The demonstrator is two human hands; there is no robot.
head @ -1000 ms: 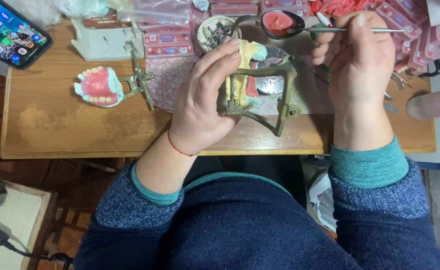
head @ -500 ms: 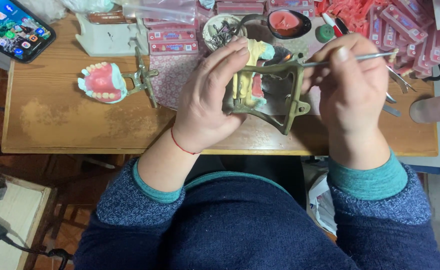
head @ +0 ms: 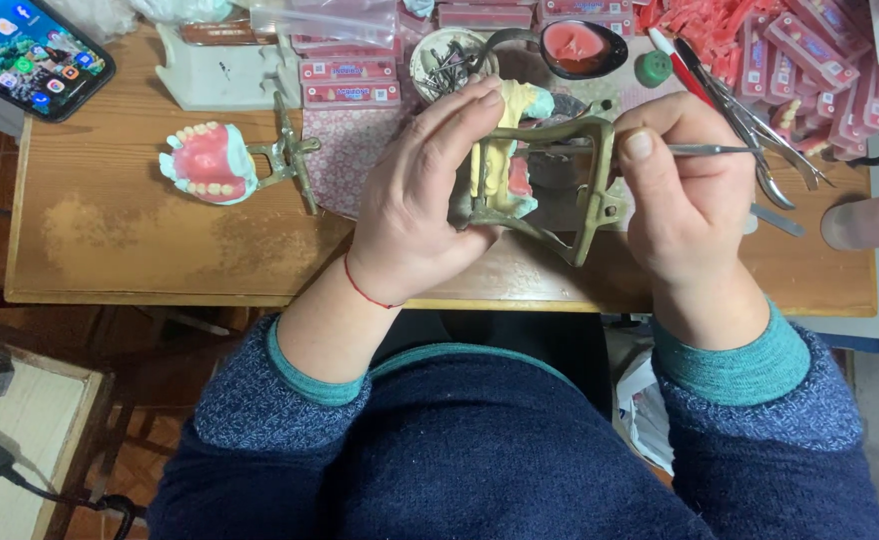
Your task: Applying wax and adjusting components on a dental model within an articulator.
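1. The thin silver metal tool (head: pixel 705 150) has a sharp tip that sits very near the yellow and pink wax teeth model (head: pixel 505 160). I think a small slip could scratch the soft wax or knock a tooth loose.

2. The dull brass-coloured metal hinge frame (head: pixel 585 180) with the model in it is held up over the edge of the brown wooden table (head: pixel 120 240). If the grip gets loose, I think it could drop and break.

3. The tool tip also points toward the other hand. A hard push might poke a finger.

4. The table is crowded. Metal pliers (head: pixel 760 150) and small pink flat boxes (head: pixel 345 82) lie close by. An elbow or sleeve could bump them off.

5. The left hand (head: pixel 420 200) is curled around the frame and model, fingers on top and thumb below. It grips them firmly.

6. The right hand (head: pixel 685 200) is closed in a pinch on the tool, like holding a pencil. Its thumb presses on the handle, right beside the frame.

7. A second pink and white set of false teeth on a metal frame (head: pixel 210 162) rests on the table, well apart to the left. Nobody touches it. A black phone with a bright screen (head: pixel 25 50) lies at the far corner.
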